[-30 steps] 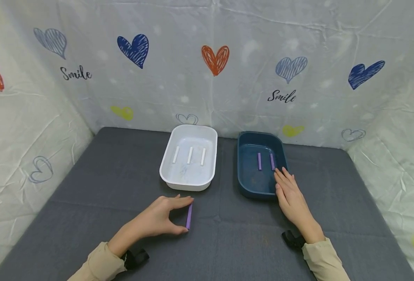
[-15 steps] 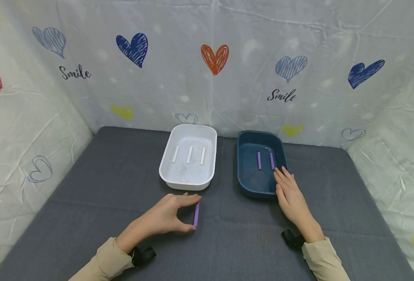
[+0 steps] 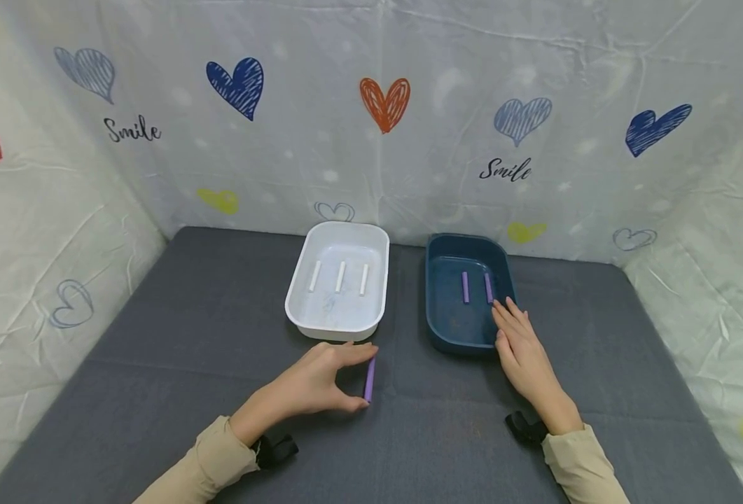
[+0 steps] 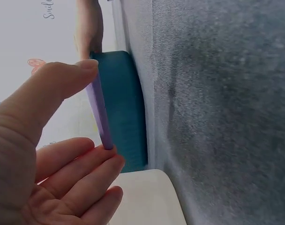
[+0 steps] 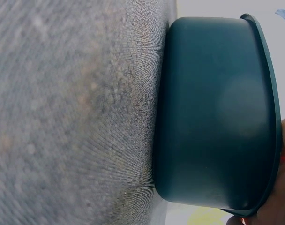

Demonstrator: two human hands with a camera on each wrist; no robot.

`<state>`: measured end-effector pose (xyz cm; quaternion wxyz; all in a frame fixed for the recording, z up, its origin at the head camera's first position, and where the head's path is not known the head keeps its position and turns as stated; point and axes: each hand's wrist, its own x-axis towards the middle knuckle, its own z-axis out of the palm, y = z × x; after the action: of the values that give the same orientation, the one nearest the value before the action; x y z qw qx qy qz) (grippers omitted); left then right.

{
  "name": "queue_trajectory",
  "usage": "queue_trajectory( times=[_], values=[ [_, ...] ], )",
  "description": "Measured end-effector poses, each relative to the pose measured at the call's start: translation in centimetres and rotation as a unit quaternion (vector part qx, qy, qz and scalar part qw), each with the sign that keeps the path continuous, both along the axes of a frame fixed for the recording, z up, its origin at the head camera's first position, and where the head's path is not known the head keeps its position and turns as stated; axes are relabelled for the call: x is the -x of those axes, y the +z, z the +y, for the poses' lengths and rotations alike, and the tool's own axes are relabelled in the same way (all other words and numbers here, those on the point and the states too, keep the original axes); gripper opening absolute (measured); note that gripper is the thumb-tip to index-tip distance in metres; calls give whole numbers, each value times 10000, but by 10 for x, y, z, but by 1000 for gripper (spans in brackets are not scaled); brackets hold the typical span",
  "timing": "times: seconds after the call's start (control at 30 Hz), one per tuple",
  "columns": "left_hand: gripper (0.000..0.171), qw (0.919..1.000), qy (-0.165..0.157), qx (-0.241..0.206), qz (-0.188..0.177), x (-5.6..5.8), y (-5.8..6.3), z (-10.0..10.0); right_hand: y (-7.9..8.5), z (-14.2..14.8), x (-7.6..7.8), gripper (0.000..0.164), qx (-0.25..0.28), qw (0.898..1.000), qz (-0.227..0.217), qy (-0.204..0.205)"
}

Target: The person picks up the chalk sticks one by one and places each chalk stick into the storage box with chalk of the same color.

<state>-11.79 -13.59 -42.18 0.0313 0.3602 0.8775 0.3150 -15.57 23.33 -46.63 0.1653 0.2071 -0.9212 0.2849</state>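
My left hand (image 3: 313, 381) pinches a purple chalk stick (image 3: 370, 381) by its two ends, thumb at one end and a fingertip at the other. In the left wrist view the same chalk (image 4: 100, 112) spans the gap between thumb and finger, above the cloth. My right hand (image 3: 527, 360) rests at the near right corner of a dark teal bin (image 3: 466, 347), its fingers extended along the rim. Inside that bin lie two purple chalk sticks (image 3: 465, 288), side by side. The right wrist view shows mostly the bin's outer wall (image 5: 217, 112), with fingers at its rim.
Left of the teal bin stands a white bin (image 3: 336, 333) holding three white chalk sticks (image 3: 340, 278) in a row. Both bins sit toward the back of a table under grey cloth (image 3: 220, 308). A pale curtain (image 3: 321, 154) printed with hearts hangs behind.
My left hand has moved right and slightly away from me, carrying the purple chalk past the front of the white bin. My right hand has stayed at the teal bin.
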Motion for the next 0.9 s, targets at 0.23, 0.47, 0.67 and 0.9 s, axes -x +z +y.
queue_trajectory(
  times=[0.23,0.47,0.67,0.9],
  values=[
    [72,9999,-52,-116,92,6,1,9,0,0,0,42,-6,10000,-55,-41],
    [73,9996,-169,-208,79,11,7,18,0,0,0,42,2,10000,-47,-48],
    [74,9998,-176,-70,38,15,12,25,0,0,1,42,-4,10000,-17,-36],
    [74,9996,-219,-163,91,20,14,33,0,0,1,42,8,10000,5,-27]
  ],
)
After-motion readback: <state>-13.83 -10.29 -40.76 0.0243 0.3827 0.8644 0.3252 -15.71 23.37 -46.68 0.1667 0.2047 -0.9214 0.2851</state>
